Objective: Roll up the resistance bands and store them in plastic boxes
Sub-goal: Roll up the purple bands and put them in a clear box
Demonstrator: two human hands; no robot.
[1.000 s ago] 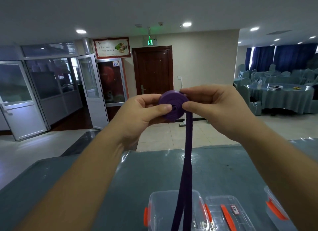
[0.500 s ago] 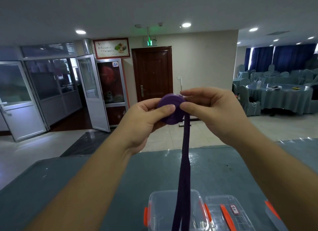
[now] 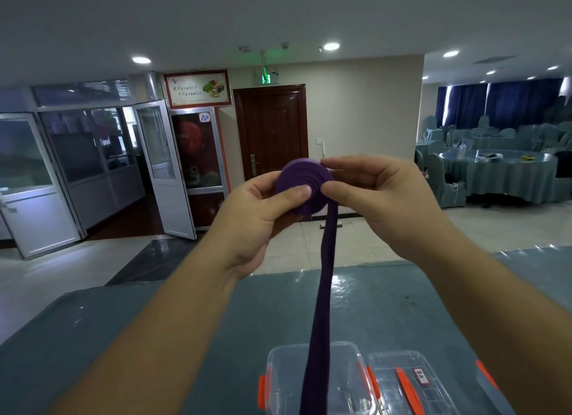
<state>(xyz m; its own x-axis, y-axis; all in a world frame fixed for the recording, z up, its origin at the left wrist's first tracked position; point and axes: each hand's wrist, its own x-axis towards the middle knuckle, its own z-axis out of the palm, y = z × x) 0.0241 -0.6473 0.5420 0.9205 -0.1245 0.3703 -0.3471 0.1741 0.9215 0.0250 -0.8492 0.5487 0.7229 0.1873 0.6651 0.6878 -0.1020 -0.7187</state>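
A purple resistance band (image 3: 305, 179) is wound into a flat coil that I hold up at chest height in front of me. My left hand (image 3: 257, 216) grips the coil from the left, thumb pressed on its face. My right hand (image 3: 374, 198) pinches the coil's right edge, thumb on the face and fingers over the top. The band's loose tail (image 3: 322, 306) hangs straight down from the coil. Its lower end drops in front of an open clear plastic box (image 3: 278, 371) with orange clips on the table.
The box's clear lid (image 3: 402, 383) with an orange handle lies to its right, and another clear box's corner (image 3: 492, 387) shows at the right edge. All stand on a teal table (image 3: 154, 322). Beyond are glass doors, a brown door and covered dining tables.
The coil has turned in my hands and grown slightly, and my thumbs have shifted on its face. The hanging tail stays over the open box.
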